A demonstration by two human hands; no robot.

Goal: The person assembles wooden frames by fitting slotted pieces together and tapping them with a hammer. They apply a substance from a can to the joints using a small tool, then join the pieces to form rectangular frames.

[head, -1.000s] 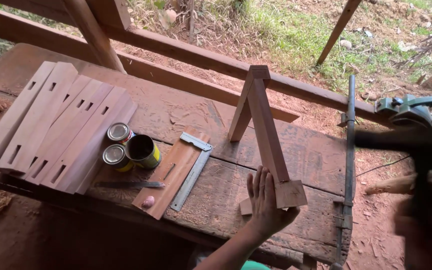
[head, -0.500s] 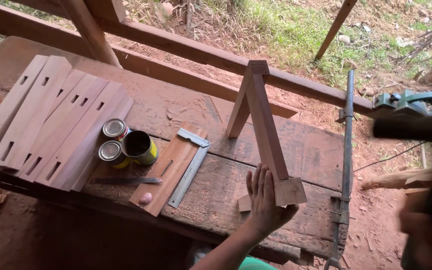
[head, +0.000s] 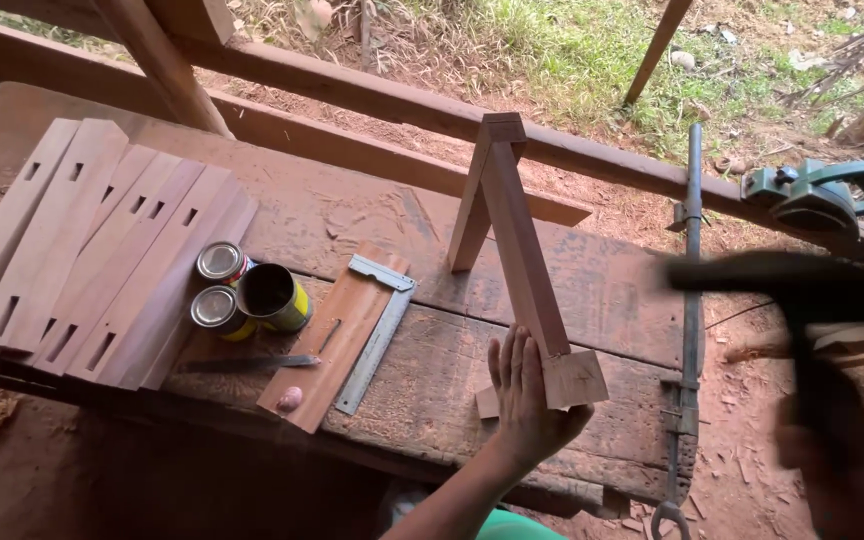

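several slotted boards (head: 92,250) lie fanned on the left of the worn workbench (head: 592,290). near its right end stands a wooden a-frame (head: 512,220), its near leg ending in a block at the bench's front. left hand (head: 527,395) lies flat and released against that leg's foot. right hand (head: 842,440) is a dark blur gripping a hammer (head: 802,285). three cans (head: 247,290) sit beside a metal square (head: 377,330).

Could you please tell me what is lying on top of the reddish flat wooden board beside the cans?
On the reddish flat wooden board lie a steel try square, overhanging its right edge, and a small pinkish rounded lump near its lower end. What it covers of the worn plank workbench is hidden.
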